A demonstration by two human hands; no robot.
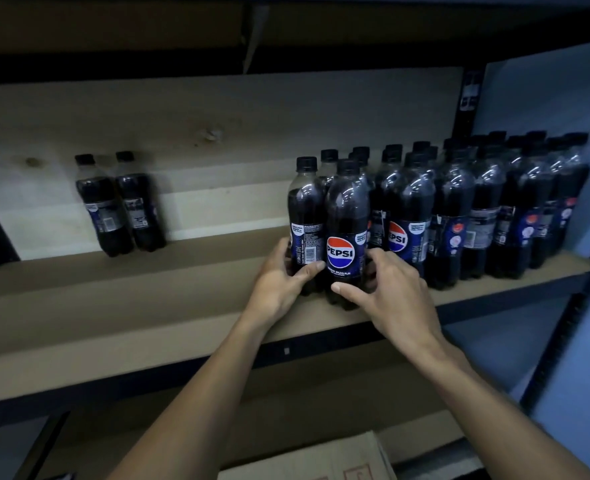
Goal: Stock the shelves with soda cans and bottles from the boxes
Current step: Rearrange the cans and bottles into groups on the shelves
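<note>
Two dark Pepsi bottles stand upright at the front of the brown shelf (120,306). My left hand (283,282) grips the left bottle (305,216) low on its body, thumb across the label. My right hand (390,292) curls round the base of the right bottle (347,223), whose Pepsi logo faces me. Both bottles stand on the shelf board, against a block of several matching bottles (477,209) that fills the shelf's right part.
Two more bottles (120,206) stand at the back left of the shelf, against the pale wall. A dark upright post (466,102) marks the right back corner. A cardboard box (321,462) lies below, under a lower shelf edge.
</note>
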